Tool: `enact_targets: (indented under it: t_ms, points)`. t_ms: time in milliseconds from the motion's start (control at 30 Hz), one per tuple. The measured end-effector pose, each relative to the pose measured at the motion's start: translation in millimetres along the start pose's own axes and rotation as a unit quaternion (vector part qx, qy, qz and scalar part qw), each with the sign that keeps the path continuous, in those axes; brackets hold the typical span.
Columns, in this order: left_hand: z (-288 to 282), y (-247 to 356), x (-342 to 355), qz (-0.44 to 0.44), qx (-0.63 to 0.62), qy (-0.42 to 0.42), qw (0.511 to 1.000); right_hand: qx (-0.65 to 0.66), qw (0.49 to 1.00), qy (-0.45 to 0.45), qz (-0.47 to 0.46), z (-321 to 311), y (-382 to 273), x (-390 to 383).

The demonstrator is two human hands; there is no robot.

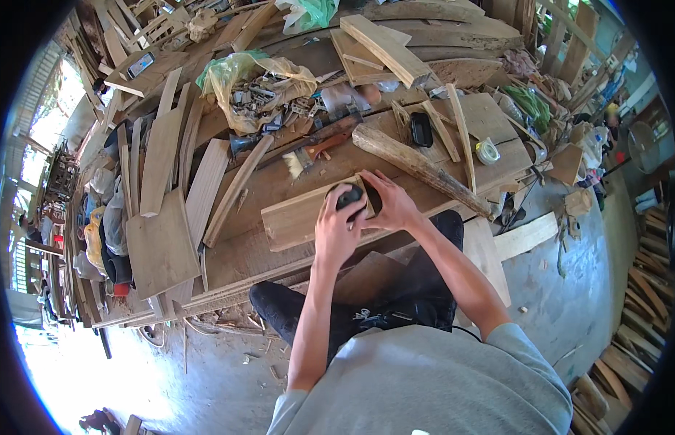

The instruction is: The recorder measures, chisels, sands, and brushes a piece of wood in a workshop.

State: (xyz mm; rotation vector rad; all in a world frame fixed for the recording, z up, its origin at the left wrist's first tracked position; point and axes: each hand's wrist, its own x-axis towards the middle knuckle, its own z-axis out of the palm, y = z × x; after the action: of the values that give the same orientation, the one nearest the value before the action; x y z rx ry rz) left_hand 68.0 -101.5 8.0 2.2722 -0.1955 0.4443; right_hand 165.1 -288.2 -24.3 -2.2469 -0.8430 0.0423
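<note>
The left hand (336,233) curls its fingers round a black object (347,196) atop the block (294,217) — laid near the bench (236,254) edge, likely for reach — while the right hand (394,206), thumb and fingers spread, apparently steadies the block's end.

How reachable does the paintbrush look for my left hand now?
Probably yes: the paintbrush lies just beyond the wood block, seemingly uncovered, though your left hand would likely have to release the dark object first.
</note>
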Motion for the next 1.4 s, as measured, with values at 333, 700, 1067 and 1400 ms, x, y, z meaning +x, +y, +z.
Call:
enact_targets:
  t_ms: [333,700,1067,1400]
  points:
    - [-57,-33,-34,-0.068,0.132,0.197,0.969,0.001,1.000,-0.004,0.011,-3,-8,-3]
    - [-4,6,2,-0.010,0.033,0.088,0.996,-0.017,1.000,-0.009,0.006,5,5,-1]
    - [-21,-3,17,-0.083,0.000,0.075,0.994,-0.007,1.000,-0.013,0.014,1,1,0]
    - [-19,-21,8,-0.011,0.034,0.063,0.997,-0.029,1.000,0.003,0.001,2,-1,-1]
